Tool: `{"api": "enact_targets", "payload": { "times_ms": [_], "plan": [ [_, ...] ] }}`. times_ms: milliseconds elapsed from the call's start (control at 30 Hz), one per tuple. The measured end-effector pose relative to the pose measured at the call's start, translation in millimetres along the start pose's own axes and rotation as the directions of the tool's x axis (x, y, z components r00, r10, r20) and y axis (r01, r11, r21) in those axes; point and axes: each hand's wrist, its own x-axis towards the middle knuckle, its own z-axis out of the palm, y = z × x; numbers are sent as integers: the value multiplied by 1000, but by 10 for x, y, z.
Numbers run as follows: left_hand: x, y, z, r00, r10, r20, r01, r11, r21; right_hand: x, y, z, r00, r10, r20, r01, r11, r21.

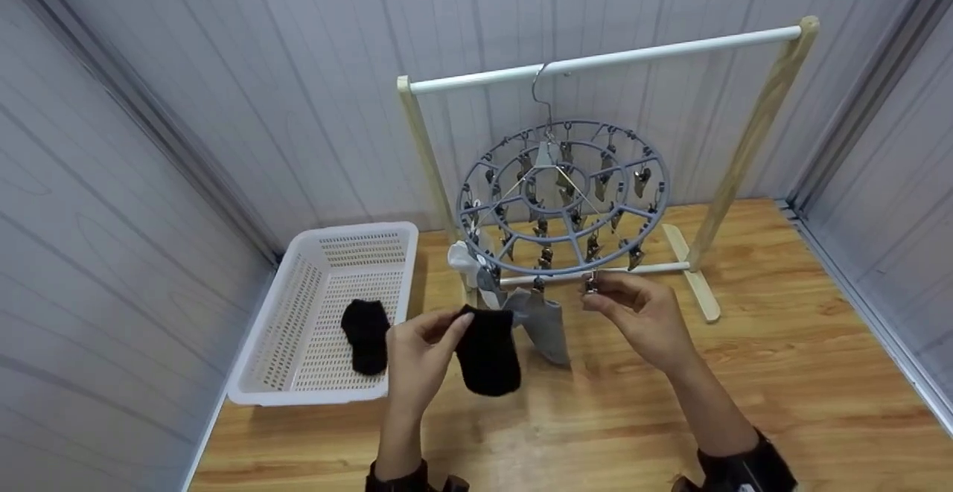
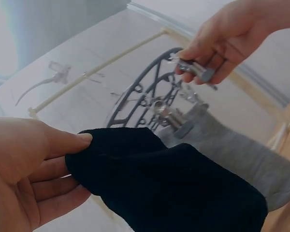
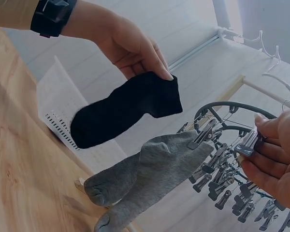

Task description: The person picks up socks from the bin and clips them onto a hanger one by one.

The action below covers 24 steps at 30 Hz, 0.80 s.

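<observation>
My left hand (image 1: 422, 354) pinches a black sock (image 1: 489, 350) by its upper edge between thumb and fingers, so the sock hangs below. In the right wrist view the black sock (image 3: 128, 106) stretches sideways from those fingertips. My right hand (image 1: 646, 321) holds a metal clip (image 1: 591, 283) at the front rim of the round grey drying hanger (image 1: 573, 269). Thumb and fingers squeeze this clip (image 3: 249, 142) in the right wrist view. Between the hands, grey socks (image 3: 159, 169) hang from a neighbouring clip (image 3: 205, 134). White socks (image 1: 463, 257) hang at the hanger's left side.
A white perforated basket (image 1: 253, 336) stands on the left, with another black sock (image 1: 366, 337) inside. The hanger hooks over the white bar (image 1: 618, 56) of a wooden-legged rack (image 1: 752, 135). Many unused clips (image 1: 601, 183) dangle from its rings. Panelled walls (image 1: 313, 68) surround the wooden tabletop (image 1: 804, 373).
</observation>
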Motion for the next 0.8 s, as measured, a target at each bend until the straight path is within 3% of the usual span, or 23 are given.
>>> {"api": "enact_targets", "payload": {
  "times_ms": [133, 367, 533, 800],
  "plan": [
    [-14, 12, 116, 999, -37, 38, 39, 997, -61, -4, 2, 15, 1000, 3, -16, -2, 1000, 13],
    [-5, 39, 293, 997, -15, 77, 22, 995, -98, -18, 11, 30, 999, 14, -37, -12, 999, 48],
    [7, 114, 411, 991, -54, 126, 73, 986, -151, -39, 9, 41, 999, 20, -46, -18, 998, 55],
    [56, 226, 584, 982, -89, 166, 113, 984, -138, -25, -9, 59, 998, 49, -34, -49, 999, 4]
  ]
}}
